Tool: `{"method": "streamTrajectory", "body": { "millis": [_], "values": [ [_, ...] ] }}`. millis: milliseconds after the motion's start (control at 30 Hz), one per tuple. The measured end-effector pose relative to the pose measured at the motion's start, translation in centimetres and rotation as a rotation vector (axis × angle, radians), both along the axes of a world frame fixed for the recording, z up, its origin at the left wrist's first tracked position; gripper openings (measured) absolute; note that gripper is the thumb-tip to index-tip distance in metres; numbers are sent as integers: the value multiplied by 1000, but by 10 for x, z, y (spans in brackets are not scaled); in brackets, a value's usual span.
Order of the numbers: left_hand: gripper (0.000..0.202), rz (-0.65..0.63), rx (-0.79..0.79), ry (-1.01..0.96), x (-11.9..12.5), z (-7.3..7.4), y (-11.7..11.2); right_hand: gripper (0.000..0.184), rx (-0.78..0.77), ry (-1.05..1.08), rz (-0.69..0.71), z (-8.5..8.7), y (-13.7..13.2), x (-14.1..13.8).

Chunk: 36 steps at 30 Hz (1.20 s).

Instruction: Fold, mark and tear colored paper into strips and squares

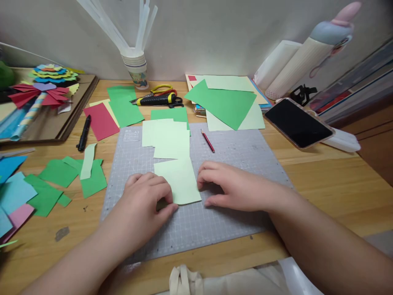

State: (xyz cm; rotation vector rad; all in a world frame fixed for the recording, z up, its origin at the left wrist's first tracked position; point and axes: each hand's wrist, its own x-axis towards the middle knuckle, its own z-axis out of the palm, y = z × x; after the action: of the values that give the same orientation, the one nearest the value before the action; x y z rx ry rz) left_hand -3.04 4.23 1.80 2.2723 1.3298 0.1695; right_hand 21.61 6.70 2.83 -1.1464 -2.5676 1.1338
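Observation:
A pale green paper sheet lies nearly flat on the grey cutting mat. My left hand covers its lower left corner, with curled fingers and the thumb and index finger together at the near edge. At the right edge rests my right hand, its fingertips touching or almost touching the paper. A gap separates its thumb from its fingers. Just beyond, more pale green pieces overlap on the mat. A short red pencil lies right of them.
Scissors and a black-yellow cutter lie behind the mat, beside paper cups holding straws. Green scraps and a black pen are on the left. Stacked paper, a phone and a bottle stand or lie at right.

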Motion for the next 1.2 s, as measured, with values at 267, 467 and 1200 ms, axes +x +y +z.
{"method": "streamTrajectory", "body": {
  "millis": [267, 467, 1200],
  "values": [
    [18, 81, -41, -58, 5, -1, 3, 11, 98, -8, -87, -7, -4, -19],
    [21, 147, -55, -66, 9, -3, 5, 11, 80, -14, -168, -10, -3, -22],
    [22, 158, 24, -67, 21, -8, 5, 9, 22, 20, -143, -14, 1, -18]
  ]
}}
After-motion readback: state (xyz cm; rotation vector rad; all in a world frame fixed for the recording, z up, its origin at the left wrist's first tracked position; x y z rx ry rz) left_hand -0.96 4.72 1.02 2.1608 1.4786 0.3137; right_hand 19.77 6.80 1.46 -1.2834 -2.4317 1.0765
